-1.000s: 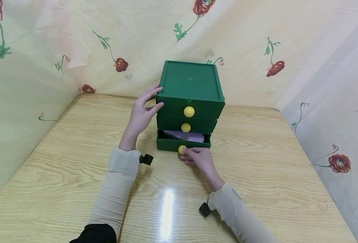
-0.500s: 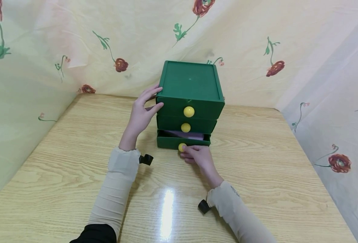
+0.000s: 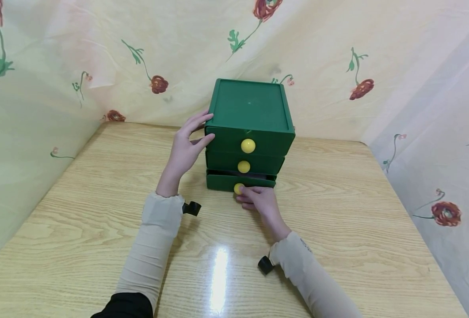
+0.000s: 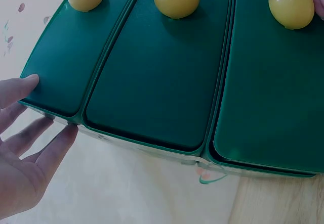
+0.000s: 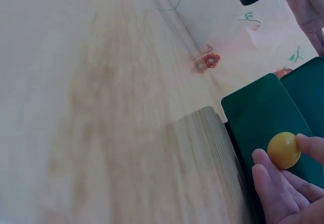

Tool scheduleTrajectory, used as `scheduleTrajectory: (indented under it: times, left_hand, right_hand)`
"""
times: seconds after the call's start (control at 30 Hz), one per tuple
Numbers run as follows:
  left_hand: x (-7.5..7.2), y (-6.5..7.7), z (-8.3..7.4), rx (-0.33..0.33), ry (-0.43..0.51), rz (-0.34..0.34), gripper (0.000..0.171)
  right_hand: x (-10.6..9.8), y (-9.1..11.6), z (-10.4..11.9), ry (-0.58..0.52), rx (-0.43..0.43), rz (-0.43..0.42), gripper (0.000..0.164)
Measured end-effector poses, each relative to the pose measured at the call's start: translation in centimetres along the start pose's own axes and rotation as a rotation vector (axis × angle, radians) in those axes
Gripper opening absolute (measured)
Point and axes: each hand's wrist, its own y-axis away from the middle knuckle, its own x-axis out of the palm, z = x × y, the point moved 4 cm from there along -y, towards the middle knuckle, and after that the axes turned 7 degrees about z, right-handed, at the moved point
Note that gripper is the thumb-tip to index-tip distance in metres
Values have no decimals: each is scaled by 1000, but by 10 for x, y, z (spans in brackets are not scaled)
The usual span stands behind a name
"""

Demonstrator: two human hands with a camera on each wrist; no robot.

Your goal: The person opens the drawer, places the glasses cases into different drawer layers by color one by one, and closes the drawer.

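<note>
A green drawer cabinet (image 3: pixel 250 106) with three stacked drawers stands at the back of the table, each drawer bearing a round yellow knob. Its bottom drawer (image 3: pixel 220 182) is pulled out slightly; a sliver of something purple (image 3: pixel 254 176) shows in the gap. My right hand (image 3: pixel 262 201) pinches the bottom drawer's knob (image 5: pixel 283 150) between thumb and fingers. At the cabinet's left side, my left hand (image 3: pixel 184 148) touches its upper corner, the thumb on the top drawer's front (image 4: pixel 55 72) and the fairly straight fingers along the side wall.
The wooden table (image 3: pixel 99 198) extends to both sides of the cabinet and in front of it. Floral cloth (image 3: pixel 194 53) hangs behind it and at the sides. A small black camera (image 3: pixel 192 208) sits at the left wrist, another camera (image 3: pixel 265 265) at the right.
My right hand has moved away from me, pushing the bottom drawer further in; less of the purple thing shows. The left hand stays where it was on the cabinet.
</note>
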Motion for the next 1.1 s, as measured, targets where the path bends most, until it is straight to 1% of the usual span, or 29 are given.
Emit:
scheduleTrajectory:
  times: [0.33, 0.6, 1.1]
  left_hand:
    - [0, 0, 0, -6, 5, 5, 45]
    - [0, 0, 1, -6, 0, 2, 45]
    - [0, 0, -1, -3, -5, 0, 44]
  right_hand:
    - [-1, -7, 1, -28, -8, -2, 31]
    - [-3, -12, 4, -4, -4, 0, 32]
    - [-8, -17, 6, -26, 19, 55, 34]
